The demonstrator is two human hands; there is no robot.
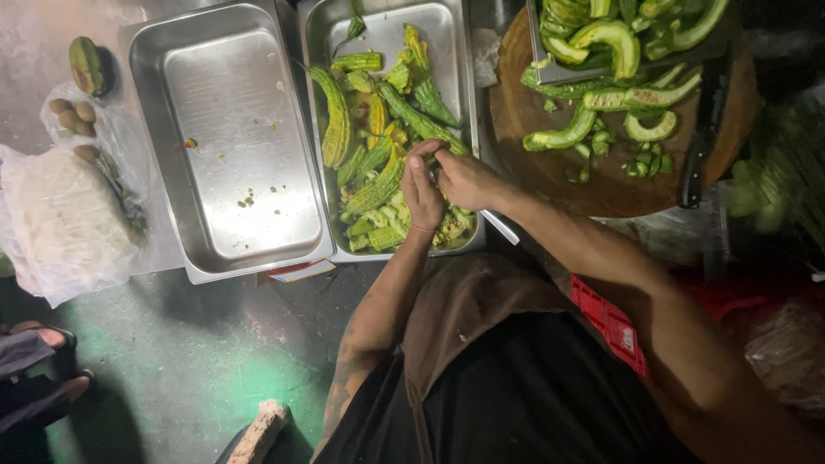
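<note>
A steel tray [447,51] holds a heap of green and yellow bitter gourds [369,163], some whole and some cut. My left hand [421,196] and my right hand [471,180] meet over the tray's near right part. Their fingers are closed together on a small piece of bitter gourd [434,155], which they mostly hide. A long gourd [417,116] runs from the pile up to the fingertips.
A second steel tray [223,129], with only scraps in it, stands to the left. At right a round wooden board [601,185] carries gourd halves [601,99], a dark knife [700,137] and another tray [550,69]. Plastic bags [60,223] lie far left. Another person's sandalled foot [39,339] is at lower left.
</note>
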